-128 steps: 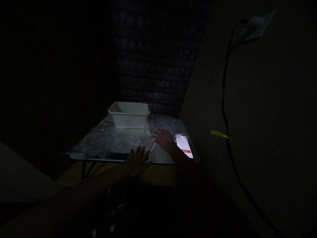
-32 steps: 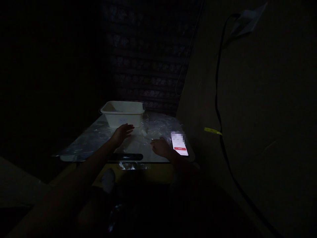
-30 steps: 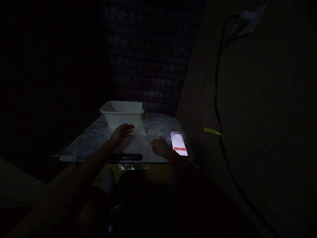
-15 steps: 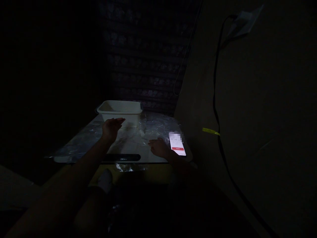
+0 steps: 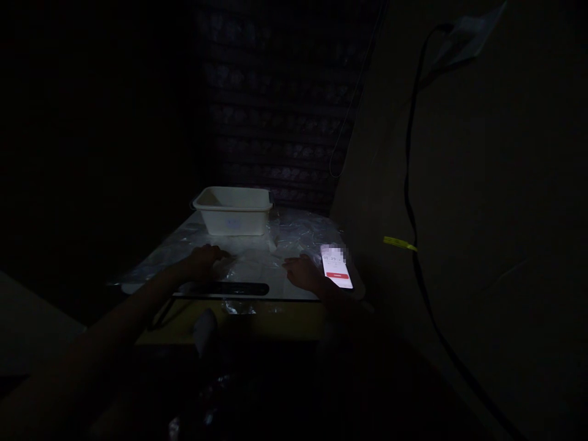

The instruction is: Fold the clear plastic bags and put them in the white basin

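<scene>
In dim light, my left hand [image 5: 205, 260] rests low over the white tabletop, fingers stretched to the right at the edge of a clear plastic sheet or bag [image 5: 255, 260]. Opposite it, my right hand [image 5: 302, 271] lies with fingers extended on the right side of that plastic, just left of a lit phone [image 5: 337, 268]. Neither hand visibly grips anything. The fine outline of the plastic is hard to make out in the dark. Behind my left hand stands a white plastic bin [image 5: 236, 222] with dark handles at its sides.
A dark handle-like slot [image 5: 232, 288] runs along the front of the white table [image 5: 294, 294]. More crinkled clear plastic [image 5: 305, 228] covers its back. A black cable [image 5: 408, 159] with a yellow tag [image 5: 399, 243] hangs along the right wall from an outlet [image 5: 473, 37].
My left hand has come down from in front of the bin onto the plastic near the table front. My right hand stays by the phone. The whole view has shifted slightly.
</scene>
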Demonstrator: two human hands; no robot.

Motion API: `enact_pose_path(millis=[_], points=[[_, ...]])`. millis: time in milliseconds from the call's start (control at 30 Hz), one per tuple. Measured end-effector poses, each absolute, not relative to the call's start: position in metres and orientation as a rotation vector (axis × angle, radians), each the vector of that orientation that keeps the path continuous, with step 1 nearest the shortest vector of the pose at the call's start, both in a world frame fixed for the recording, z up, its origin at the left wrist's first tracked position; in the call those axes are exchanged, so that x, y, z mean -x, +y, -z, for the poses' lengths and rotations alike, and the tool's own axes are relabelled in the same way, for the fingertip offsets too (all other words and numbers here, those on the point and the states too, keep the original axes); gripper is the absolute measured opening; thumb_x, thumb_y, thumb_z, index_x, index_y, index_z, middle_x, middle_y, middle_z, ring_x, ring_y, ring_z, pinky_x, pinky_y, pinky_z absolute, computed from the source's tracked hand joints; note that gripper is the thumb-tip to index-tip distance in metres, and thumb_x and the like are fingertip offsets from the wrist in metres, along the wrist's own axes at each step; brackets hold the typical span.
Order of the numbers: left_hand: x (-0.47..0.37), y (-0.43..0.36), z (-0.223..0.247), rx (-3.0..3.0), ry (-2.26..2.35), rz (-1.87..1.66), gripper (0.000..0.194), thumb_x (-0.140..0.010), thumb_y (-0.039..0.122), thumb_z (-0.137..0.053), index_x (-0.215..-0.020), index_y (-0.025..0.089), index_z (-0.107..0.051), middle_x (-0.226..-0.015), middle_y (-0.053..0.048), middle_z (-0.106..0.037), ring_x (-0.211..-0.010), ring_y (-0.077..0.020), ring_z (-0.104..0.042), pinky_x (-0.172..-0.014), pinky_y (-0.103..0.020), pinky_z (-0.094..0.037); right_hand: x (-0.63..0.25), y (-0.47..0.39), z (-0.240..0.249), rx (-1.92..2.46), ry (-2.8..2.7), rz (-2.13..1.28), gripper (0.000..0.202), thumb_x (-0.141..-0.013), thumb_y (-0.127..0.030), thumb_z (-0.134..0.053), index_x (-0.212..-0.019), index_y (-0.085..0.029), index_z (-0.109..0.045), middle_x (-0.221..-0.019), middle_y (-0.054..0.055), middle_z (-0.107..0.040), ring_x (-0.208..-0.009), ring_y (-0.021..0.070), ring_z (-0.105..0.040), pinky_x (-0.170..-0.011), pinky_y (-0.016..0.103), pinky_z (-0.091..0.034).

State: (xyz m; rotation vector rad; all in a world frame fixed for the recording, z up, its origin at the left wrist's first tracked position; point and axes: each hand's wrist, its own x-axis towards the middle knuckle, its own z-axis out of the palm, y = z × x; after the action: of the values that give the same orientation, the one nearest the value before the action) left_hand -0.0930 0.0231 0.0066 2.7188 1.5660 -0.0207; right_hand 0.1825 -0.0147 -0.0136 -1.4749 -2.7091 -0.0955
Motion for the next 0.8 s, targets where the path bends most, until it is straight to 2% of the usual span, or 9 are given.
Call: enact_pose_path(millis=[67,200,300,400,500,567,667,800], points=[[0.095,0.017,-0.004,-2.715,1.540,0.019,0.049,-0.056,0.032,-0.048,-0.104,0.019,-0.048,-0.100,-0.009,-0.053,-0.089,-0.0250,-0.047,-0.073,-0.035,-0.036,-0.182,-0.014,0.014,1.481,-2.707,0.093,0.033,-0.069,-0.017,-0.032,-0.096,-0.018,-0.051,-0.108,0.006,-0.048,-0.099,0.0154,-0.043,-0.082,0.034,-0.025],[0.095,0.016,0.002,-2.594,1.554,-0.282,0.042,-0.063,0.032,-0.040,-0.100,0.014,-0.050,-0.101,-0.010,-0.053,-0.089,-0.0202,-0.049,-0.074,-0.028,-0.037,-0.181,-0.013,0.015,1.511,-2.708,0.097,0.033,-0.069,-0.016,-0.033,-0.096,-0.018,-0.051,-0.108,0.007,-0.049,-0.098,0.0153,-0.043,-0.082,0.034,-0.024],[0.086,0.017,0.005,-2.353,1.592,-0.499,0.039,-0.065,0.034,-0.037,-0.094,0.014,-0.053,-0.096,-0.007,-0.056,-0.073,-0.0164,-0.055,-0.065,-0.026,-0.041,-0.181,-0.014,0.014,1.514,-2.714,0.102,0.033,-0.069,-0.017,-0.032,-0.096,-0.018,-0.051,-0.107,0.006,-0.049,-0.098,0.0149,-0.044,-0.082,0.033,-0.025],[0.072,0.013,0.005,-2.079,1.578,-0.712,0.041,-0.066,0.036,-0.034,-0.093,0.012,-0.053,-0.093,-0.007,-0.057,-0.054,-0.0122,-0.054,-0.050,-0.023,-0.042,-0.181,-0.014,0.014,1.513,-2.698,0.114,0.034,-0.069,-0.017,-0.032,-0.097,-0.018,-0.051,-0.107,0.006,-0.050,-0.099,0.0145,-0.043,-0.083,0.033,-0.023],[0.063,0.010,0.003,-1.919,1.557,-0.827,0.040,-0.066,0.035,-0.035,-0.090,0.010,-0.054,-0.083,-0.008,-0.060,-0.044,-0.0102,-0.051,-0.044,-0.022,-0.041,-0.181,-0.013,0.015,1.504,-2.701,0.119,0.034,-0.069,-0.017,-0.032,-0.097,-0.018,-0.051,-0.107,0.007,-0.050,-0.098,0.0149,-0.043,-0.083,0.033,-0.023],[0.062,0.011,0.003,-1.906,1.580,-0.848,0.040,-0.065,0.035,-0.038,-0.092,0.010,-0.054,-0.085,-0.008,-0.060,-0.042,-0.0095,-0.050,-0.043,-0.022,-0.040,-0.180,-0.012,0.016,1.510,-2.704,0.122,0.033,-0.069,-0.016,-0.032,-0.096,-0.018,-0.052,-0.107,0.007,-0.050,-0.098,0.0153,-0.044,-0.083,0.034,-0.023],[0.065,0.017,0.004,-2.032,1.666,-0.805,0.040,-0.062,0.032,-0.045,-0.095,0.013,-0.053,-0.091,-0.008,-0.058,-0.051,-0.0130,-0.054,-0.048,-0.024,-0.042,-0.180,-0.012,0.016,1.500,-2.704,0.129,0.034,-0.069,-0.016,-0.031,-0.096,-0.018,-0.052,-0.107,0.007,-0.050,-0.097,0.0152,-0.044,-0.082,0.034,-0.024],[0.066,0.022,0.000,-2.244,1.916,-0.697,0.025,-0.062,0.023,-0.044,-0.079,0.016,-0.061,-0.081,-0.007,-0.062,-0.074,-0.0206,-0.056,-0.064,-0.027,-0.041,-0.181,-0.012,0.017,1.486,-2.704,0.134,0.034,-0.069,-0.017,-0.031,-0.097,-0.017,-0.051,-0.108,0.007,-0.049,-0.098,0.0147,-0.043,-0.082,0.033,-0.025]])
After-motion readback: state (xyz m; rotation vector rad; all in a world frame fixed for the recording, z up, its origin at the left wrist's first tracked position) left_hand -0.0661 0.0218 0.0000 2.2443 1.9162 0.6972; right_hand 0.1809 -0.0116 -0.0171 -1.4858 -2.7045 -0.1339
